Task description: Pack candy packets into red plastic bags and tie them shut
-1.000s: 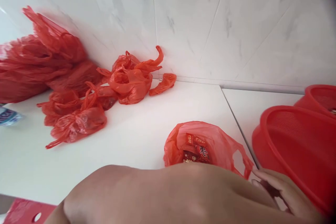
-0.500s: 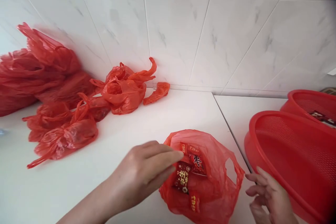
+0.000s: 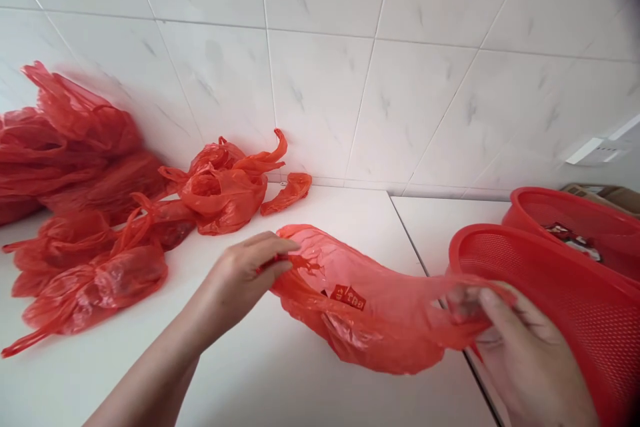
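Observation:
A thin red plastic bag (image 3: 380,340) is stretched between my two hands above the white tabletop. My left hand (image 3: 255,263) pinches its left handle with thumb and fingers. On the right, my right hand (image 3: 525,333) grips the other handle, partly seen through the film. Through the bag's mouth a small red packet with yellow characters (image 3: 349,296) shows; the rest of the contents is hidden by the bag's wall.
Several tied red bags (image 3: 220,193) lie along the tiled wall, with a larger heap of red bags (image 3: 75,147) at the far left. At the right stand an oval red basket (image 3: 480,240) and another red basket (image 3: 530,203) holding small packets. A seam runs across the tabletop.
Both hands have taken hold of the bag's handles and raised it off the table. Its mouth is now stretched sideways, and most of the packets are out of sight.

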`<state>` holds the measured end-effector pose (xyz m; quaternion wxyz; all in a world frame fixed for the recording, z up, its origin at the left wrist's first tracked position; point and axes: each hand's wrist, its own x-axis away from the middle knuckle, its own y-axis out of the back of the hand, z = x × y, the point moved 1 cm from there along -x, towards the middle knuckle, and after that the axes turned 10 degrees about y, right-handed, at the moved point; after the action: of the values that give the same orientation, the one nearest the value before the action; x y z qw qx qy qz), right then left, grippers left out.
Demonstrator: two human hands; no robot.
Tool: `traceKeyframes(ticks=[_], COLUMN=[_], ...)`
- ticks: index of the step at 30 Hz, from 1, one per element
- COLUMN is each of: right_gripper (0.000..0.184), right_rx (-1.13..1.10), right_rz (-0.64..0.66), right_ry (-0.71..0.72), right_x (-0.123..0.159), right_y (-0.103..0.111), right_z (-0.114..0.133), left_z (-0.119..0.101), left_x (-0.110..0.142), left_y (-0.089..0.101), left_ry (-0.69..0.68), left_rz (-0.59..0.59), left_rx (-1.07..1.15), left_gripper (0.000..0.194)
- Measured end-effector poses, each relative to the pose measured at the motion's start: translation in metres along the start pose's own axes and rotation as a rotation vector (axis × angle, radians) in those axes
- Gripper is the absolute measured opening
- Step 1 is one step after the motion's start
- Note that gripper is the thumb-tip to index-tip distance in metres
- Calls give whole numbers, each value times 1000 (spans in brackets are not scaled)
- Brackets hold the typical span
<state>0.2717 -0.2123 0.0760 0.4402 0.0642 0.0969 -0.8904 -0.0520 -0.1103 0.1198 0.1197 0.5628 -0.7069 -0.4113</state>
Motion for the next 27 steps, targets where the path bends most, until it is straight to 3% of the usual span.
traceKeyframes(ticks=[3, 6, 10, 14, 17, 20, 22, 27], right_gripper=[19, 20, 19, 12, 7, 4, 10, 15], right_rx=[-152, -132, -162, -152, -180, 70, 210, 109], right_rz=[-92, -123, -87, 20, 48, 242, 335, 185], right_ry=[141, 207, 292, 288, 405, 419, 378, 407], right_x=[-10, -13, -17, -21, -22, -24, -24, -2], right_y=[-14, -23, -27, -38, -52, -68, -75, -72], right_z=[27, 39, 40, 52, 69, 83, 89, 89], left_z=[-7, -9, -10, -12, -7, -1, 1, 1], left_x=[-2, 1, 4, 6, 5, 1, -4, -5], left_y=[17, 27, 35, 35, 32, 28, 23, 16], left_ry=[7, 8, -2, 50, 97, 140, 192, 181], left_rz=[-182, -221, -206, -195, -232, -260, -210, -107], left_rx=[153, 353, 592, 557, 599, 706, 750, 810], left_gripper=[22, 23, 28, 23, 24, 28, 25, 25])
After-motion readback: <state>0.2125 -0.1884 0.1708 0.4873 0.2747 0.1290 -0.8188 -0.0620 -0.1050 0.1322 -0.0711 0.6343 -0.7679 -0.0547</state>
